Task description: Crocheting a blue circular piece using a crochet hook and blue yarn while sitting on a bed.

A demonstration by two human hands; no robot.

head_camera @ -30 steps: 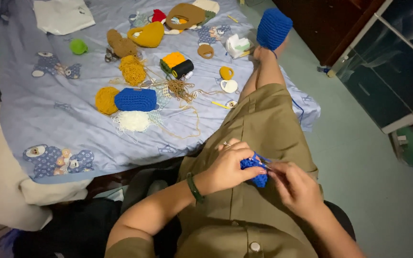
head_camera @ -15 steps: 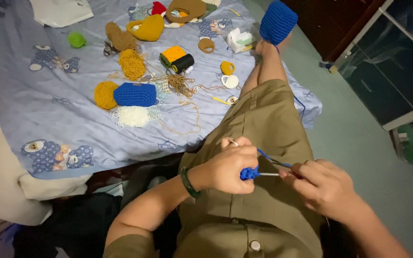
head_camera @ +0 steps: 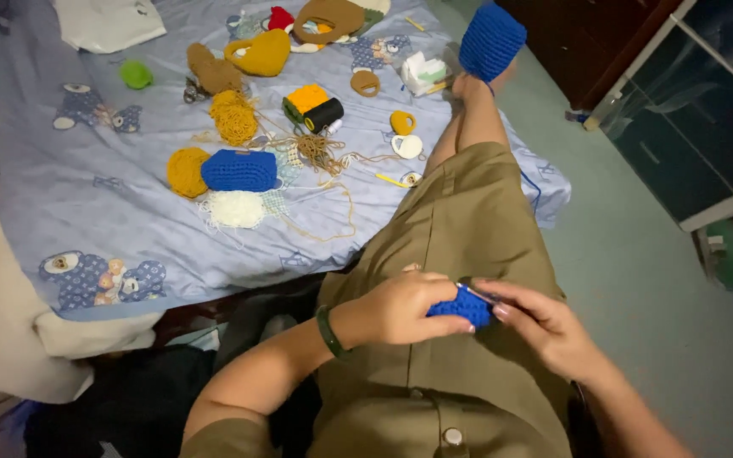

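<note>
My left hand (head_camera: 405, 307) is closed around a small blue crochet piece (head_camera: 461, 307), which sits over my lap, well apart from and nearer me than the blue crochet slab (head_camera: 239, 170) on the bed (head_camera: 86, 203). My right hand (head_camera: 545, 326) pinches the piece's edge from the right with a thin crochet hook (head_camera: 478, 293) between fingers, tip touching the blue yarn. Dark bracelet (head_camera: 329, 331) on my left wrist, olive shorts (head_camera: 460, 229) under both hands. Beside the slab: mustard yarn round (head_camera: 185, 171) touching its left side, white fuzzy piece (head_camera: 235, 209) just below it, yellow yarn clump (head_camera: 234, 117) above it, black and orange thread spools (head_camera: 316, 106) up and to its right. Farther right of the slab my leg stretches out, foot in a blue knitted slipper (head_camera: 492, 38)
</note>
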